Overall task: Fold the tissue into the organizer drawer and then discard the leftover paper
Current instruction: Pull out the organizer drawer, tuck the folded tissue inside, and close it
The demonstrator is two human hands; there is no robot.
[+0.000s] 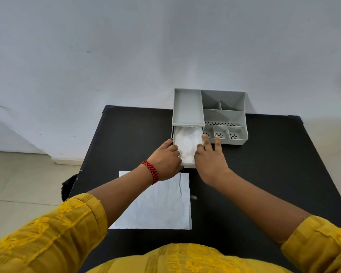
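Note:
A grey desk organizer (pixel 224 117) stands at the far edge of the black table (pixel 264 174). Its drawer (pixel 191 165) is pulled out toward me and holds crumpled white tissue (pixel 187 142). My left hand (pixel 165 162) rests against the drawer's left front corner, fingers curled at the tissue's edge. My right hand (pixel 209 160) lies flat along the drawer's right side, fingers spread and reaching the organizer's front compartments. A flat white sheet of paper (pixel 161 205) lies on the table in front of the drawer, partly under my left forearm.
A small white scrap (pixel 194 197) lies just right of the paper. A dark round object (pixel 67 186) sits on the floor beside the table's left edge. A white wall rises behind the table.

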